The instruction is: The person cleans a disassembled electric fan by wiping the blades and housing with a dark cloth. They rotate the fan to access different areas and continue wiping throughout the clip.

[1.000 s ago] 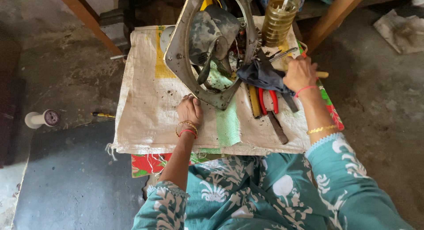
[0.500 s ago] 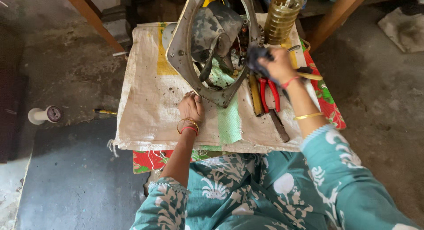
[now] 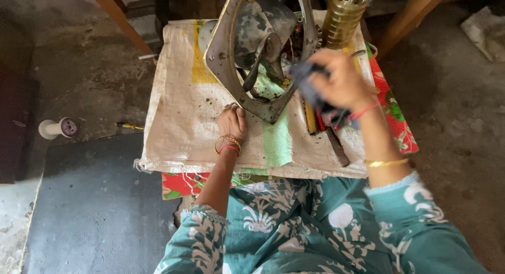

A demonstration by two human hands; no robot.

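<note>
A grimy metal fan frame [image 3: 227,68] with dirty blades [image 3: 263,29] stands tilted on a woven sack cloth [image 3: 181,116] that covers a low table. My left hand [image 3: 232,121] rests on the cloth and touches the frame's lower edge. My right hand [image 3: 339,79] is raised over the frame's right side, blurred, and grips a dark blue rag [image 3: 310,90]. Under that hand lie tools with red handles [image 3: 322,121] and a dark flat tool [image 3: 336,147].
A ribbed bottle of yellowish liquid [image 3: 342,16] stands behind the fan. A red flowered cloth [image 3: 394,121] lies under the sack. A white spool [image 3: 58,128] and a small screwdriver [image 3: 129,126] lie on the floor at left. Wooden legs [image 3: 118,16] slant behind.
My right hand picked the dark rag up off the tools and carried it left toward the fan frame. My left hand stayed at the frame's lower edge.
</note>
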